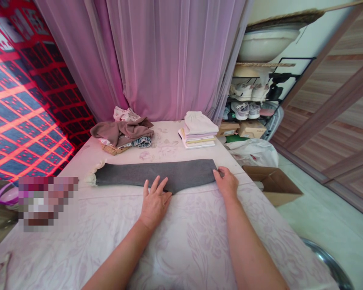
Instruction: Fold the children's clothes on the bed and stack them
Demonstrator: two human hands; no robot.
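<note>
Now pressing down on a folded grey fleece garment (154, 173), lying crosswise near the middle of the bed (187, 245), its cream-lined end (90, 179) pointing toward the bed's left edge. Left grip (155, 203) resting open and palm-down, fingers spread, fingertips on the garment's near edge, pinching nothing. Right grip (226, 184) reaching the garment's right end, fingers curled against the fold; whether they are pinching the fabric, impossible to tell from this view. Left forearm (121, 257) and right forearm (254, 245) stretching forward from the bottom of the view, wrists low. Flat pressure from a spread palm working well here, smoothing without dragging the fleece, the other hand squaring the end. Toward the far edge, a brown garment heap (122, 131) sitting at the left and a stack of folded white clothes (198, 129) at the right, a pink sheer curtain (157, 52) hanging behind. Past the right edge, a cardboard box (272, 185) standing open on the floor (326, 209).
</note>
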